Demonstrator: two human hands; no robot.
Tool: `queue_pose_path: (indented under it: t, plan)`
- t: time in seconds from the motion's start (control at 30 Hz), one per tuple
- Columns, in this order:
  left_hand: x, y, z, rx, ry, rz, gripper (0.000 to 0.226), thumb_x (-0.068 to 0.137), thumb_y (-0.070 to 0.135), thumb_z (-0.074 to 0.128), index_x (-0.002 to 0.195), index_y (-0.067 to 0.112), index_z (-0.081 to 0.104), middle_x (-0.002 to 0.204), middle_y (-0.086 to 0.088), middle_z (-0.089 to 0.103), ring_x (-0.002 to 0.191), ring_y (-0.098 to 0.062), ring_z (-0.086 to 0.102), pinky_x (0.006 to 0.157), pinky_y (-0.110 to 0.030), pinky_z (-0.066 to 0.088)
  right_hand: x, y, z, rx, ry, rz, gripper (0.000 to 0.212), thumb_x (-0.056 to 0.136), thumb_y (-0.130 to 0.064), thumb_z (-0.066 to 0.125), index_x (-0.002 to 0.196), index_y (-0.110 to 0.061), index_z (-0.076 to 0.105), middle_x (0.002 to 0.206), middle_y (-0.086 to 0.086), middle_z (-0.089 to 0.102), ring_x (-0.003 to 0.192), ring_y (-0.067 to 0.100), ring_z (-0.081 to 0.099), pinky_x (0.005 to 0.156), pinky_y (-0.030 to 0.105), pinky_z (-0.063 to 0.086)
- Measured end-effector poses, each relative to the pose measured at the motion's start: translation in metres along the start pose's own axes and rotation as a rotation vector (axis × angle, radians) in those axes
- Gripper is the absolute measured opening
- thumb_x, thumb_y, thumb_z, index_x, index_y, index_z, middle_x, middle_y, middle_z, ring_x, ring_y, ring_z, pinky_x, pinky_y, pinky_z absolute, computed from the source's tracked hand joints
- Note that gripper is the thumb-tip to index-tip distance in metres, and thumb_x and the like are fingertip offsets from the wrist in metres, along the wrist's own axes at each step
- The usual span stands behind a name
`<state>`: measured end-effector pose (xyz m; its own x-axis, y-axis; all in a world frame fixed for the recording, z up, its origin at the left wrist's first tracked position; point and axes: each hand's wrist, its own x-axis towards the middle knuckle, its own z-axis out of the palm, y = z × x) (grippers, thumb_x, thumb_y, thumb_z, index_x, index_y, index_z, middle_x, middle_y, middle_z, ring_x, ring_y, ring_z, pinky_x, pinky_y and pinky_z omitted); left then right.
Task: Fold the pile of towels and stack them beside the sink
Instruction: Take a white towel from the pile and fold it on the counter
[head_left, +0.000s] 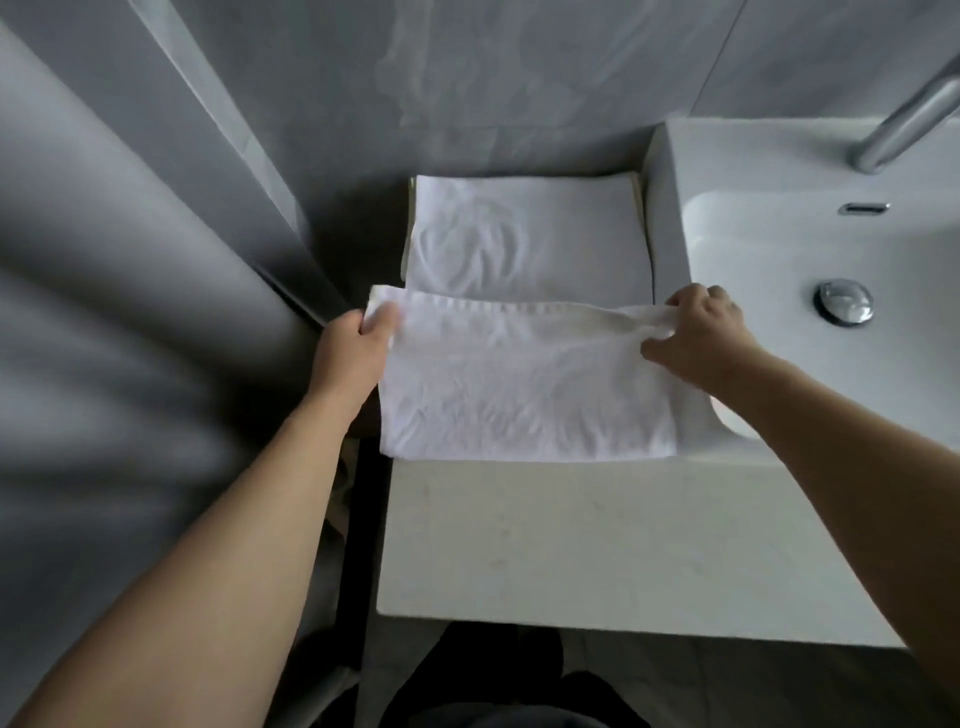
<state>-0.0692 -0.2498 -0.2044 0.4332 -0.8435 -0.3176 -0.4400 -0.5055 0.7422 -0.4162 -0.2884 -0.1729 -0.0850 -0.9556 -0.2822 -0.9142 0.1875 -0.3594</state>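
Both hands are pinching the far corners of a white towel (524, 384): left hand (353, 358) curled around the corner away from the sink (831, 260), right hand (701, 332) gripping the corner right by it. Towel's on the counter (571, 545) beside the sink, touching a folded towel stack (524, 239) behind it.

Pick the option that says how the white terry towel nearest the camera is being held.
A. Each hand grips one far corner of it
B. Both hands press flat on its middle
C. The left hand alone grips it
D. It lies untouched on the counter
A: the left hand pinches the far left corner of the white terry towel and the right hand grips its far right corner, in front of the folded white towel stack.
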Motion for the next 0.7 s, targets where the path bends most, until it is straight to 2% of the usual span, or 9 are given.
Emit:
queue_pose_path:
  t: [0.1,0.17,0.23,0.3,0.37,0.43,0.53,0.63,0.7]
  plan:
    - [0.042,0.019,0.006,-0.063,0.063,0.062,0.054,0.093,0.057,0.043,0.067,0.013,0.058,0.068,0.001,0.059,0.06,-0.01,0.055,0.061,-0.032,0.043,0.049,-0.006,-0.011,-0.154,-0.026,-0.056,0.031,0.09,-0.024,0.056,0.108,0.0,0.057,0.112,0.028,0.056,0.103,0.041,0.054,0.083,0.039,0.042]
    - [0.067,0.029,0.01,-0.041,0.076,0.127,0.045,0.097,0.048,0.045,0.066,0.017,0.055,0.078,0.003,0.058,0.065,-0.007,0.053,0.061,-0.029,0.04,0.074,-0.008,-0.017,-0.252,-0.041,-0.171,0.023,0.091,-0.013,0.048,0.106,0.002,0.057,0.102,0.028,0.057,0.094,0.042,0.057,0.075,0.041,0.043]
    - [0.091,0.037,0.015,0.015,-0.013,0.147,0.032,0.098,0.047,0.047,0.076,0.025,0.058,0.087,0.005,0.061,0.075,-0.007,0.057,0.06,-0.024,0.04,0.098,-0.011,-0.02,-0.433,-0.054,-0.28,0.027,0.094,-0.014,0.042,0.111,0.001,0.057,0.105,0.027,0.056,0.098,0.042,0.056,0.081,0.046,0.044]
    - [0.111,0.044,0.026,0.074,-0.158,0.123,0.025,0.094,0.049,0.054,0.088,0.026,0.059,0.09,0.006,0.064,0.082,-0.011,0.061,0.063,-0.027,0.044,0.119,-0.02,-0.021,-0.609,0.006,-0.22,0.034,0.098,-0.031,0.039,0.112,-0.009,0.062,0.115,0.021,0.053,0.11,0.04,0.047,0.092,0.044,0.038]
    - [0.123,0.048,0.043,0.176,-0.283,0.07,0.029,0.087,0.05,0.062,0.091,0.022,0.06,0.091,0.003,0.066,0.084,-0.016,0.064,0.071,-0.032,0.05,0.137,-0.03,-0.016,-0.691,0.052,-0.202,0.033,0.096,-0.039,0.045,0.11,-0.018,0.066,0.117,0.014,0.052,0.114,0.036,0.041,0.094,0.042,0.033]
    - [0.125,0.049,0.059,0.338,-0.321,0.061,0.035,0.086,0.051,0.064,0.089,0.016,0.061,0.09,-0.001,0.066,0.088,-0.023,0.065,0.074,-0.033,0.05,0.147,-0.039,-0.011,-0.781,0.043,-0.279,0.024,0.091,-0.034,0.052,0.108,-0.026,0.067,0.115,0.006,0.057,0.114,0.029,0.043,0.093,0.038,0.029]
    - [0.121,0.047,0.079,0.583,-0.154,0.142,0.044,0.087,0.049,0.063,0.101,0.008,0.06,0.109,-0.012,0.065,0.105,-0.036,0.059,0.088,-0.041,0.05,0.157,-0.039,-0.007,-0.817,0.006,-0.313,0.022,0.086,-0.031,0.055,0.105,-0.03,0.066,0.109,-0.003,0.062,0.113,0.022,0.05,0.094,0.035,0.024]
    - [0.113,0.047,0.095,0.749,0.023,0.202,0.05,0.087,0.042,0.064,0.112,0.0,0.056,0.115,-0.02,0.061,0.108,-0.04,0.056,0.089,-0.046,0.045,0.16,-0.032,-0.002,-0.895,0.008,-0.322,0.021,0.084,-0.027,0.055,0.1,-0.025,0.067,0.103,-0.004,0.065,0.112,0.022,0.051,0.094,0.036,0.018]
    - [0.109,0.049,0.098,0.781,0.043,0.201,0.04,0.09,0.035,0.06,0.113,0.002,0.055,0.116,-0.018,0.061,0.109,-0.039,0.056,0.09,-0.046,0.042,0.157,-0.028,0.001,-0.908,0.019,-0.343,0.018,0.08,-0.021,0.057,0.094,-0.02,0.069,0.096,0.0,0.066,0.108,0.026,0.052,0.095,0.037,0.017]
